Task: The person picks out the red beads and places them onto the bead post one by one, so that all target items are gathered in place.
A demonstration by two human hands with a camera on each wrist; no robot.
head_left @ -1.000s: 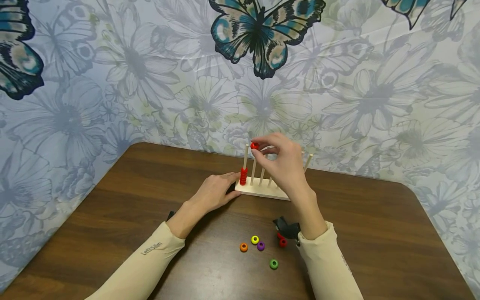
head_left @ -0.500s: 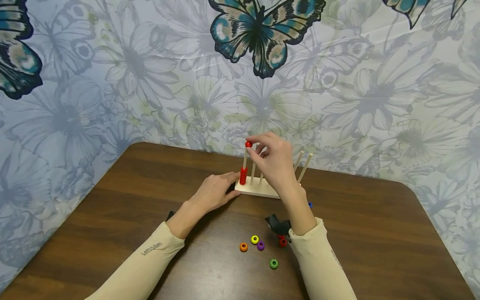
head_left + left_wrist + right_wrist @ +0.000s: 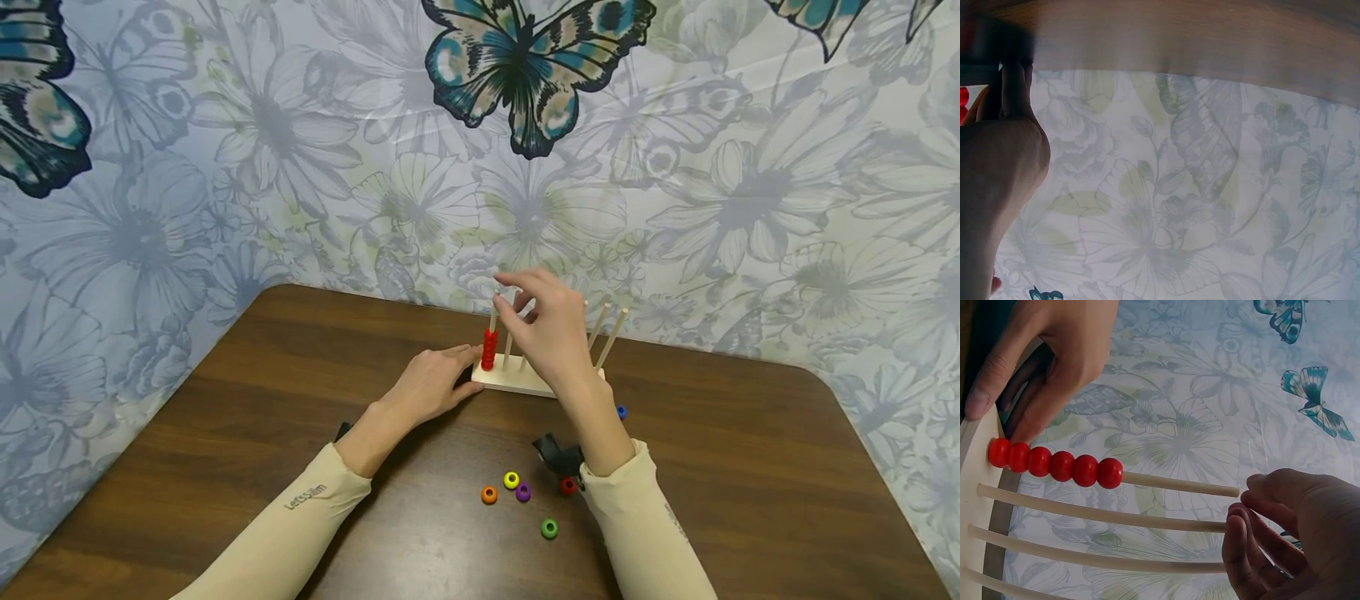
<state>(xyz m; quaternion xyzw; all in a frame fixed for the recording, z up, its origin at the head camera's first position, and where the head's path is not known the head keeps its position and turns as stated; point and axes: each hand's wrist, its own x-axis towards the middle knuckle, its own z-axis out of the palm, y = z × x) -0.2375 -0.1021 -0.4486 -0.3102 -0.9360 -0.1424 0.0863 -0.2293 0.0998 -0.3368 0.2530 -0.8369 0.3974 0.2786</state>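
A pale wooden peg stand (image 3: 517, 383) stands near the far edge of the table. Its leftmost peg carries a stack of several red beads (image 3: 489, 350), also visible as red beads (image 3: 1062, 465) in the right wrist view. At the stand's left end my left hand (image 3: 429, 382) holds the base, thumb along the front and fingers behind. My right hand (image 3: 546, 321) is by the tip of the beaded peg (image 3: 1179, 484), fingers loosely bent and apart, with no bead between them. In the left wrist view, the left hand (image 3: 1007, 150) is dark and its fingertips are partly hidden.
Loose beads lie on the brown table (image 3: 420, 533): orange (image 3: 489, 495), yellow (image 3: 512, 480), purple (image 3: 523, 492), green (image 3: 550, 529), red (image 3: 568, 485) by the right wrist strap, and blue (image 3: 621, 412). A butterfly-patterned cloth (image 3: 300, 167) hangs behind the table.
My right hand moved left to the leftmost peg with a red bead and let it go. That bead has dropped onto the red stack, which is taller. The left hand stayed put.
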